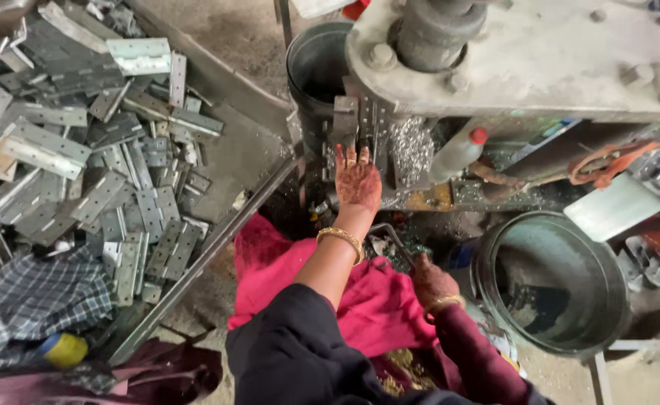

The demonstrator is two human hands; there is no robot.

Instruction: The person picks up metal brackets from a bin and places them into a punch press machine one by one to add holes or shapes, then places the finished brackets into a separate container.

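My left hand (357, 181) reaches forward to the machine, fingers stretched over the lower end of a grey perforated hinge plate (362, 120) that stands upright under the press head (435, 34). The thumb is hidden. A gold bangle sits on that wrist. My right hand (429, 279) is lower and closer to me, closed around a thin bent metal handle (390, 231) beside the machine base. Silvery metal shavings (411, 146) lie piled just right of the plate.
A sloped tray (247, 150) on the left holds several grey hinge plates (82, 150). A dark bucket (316, 67) stands behind the press, a round green tub (551, 281) at the right. A plastic bottle with a red cap (459, 154), checked cloth (34, 296), pink fabric (270, 270).
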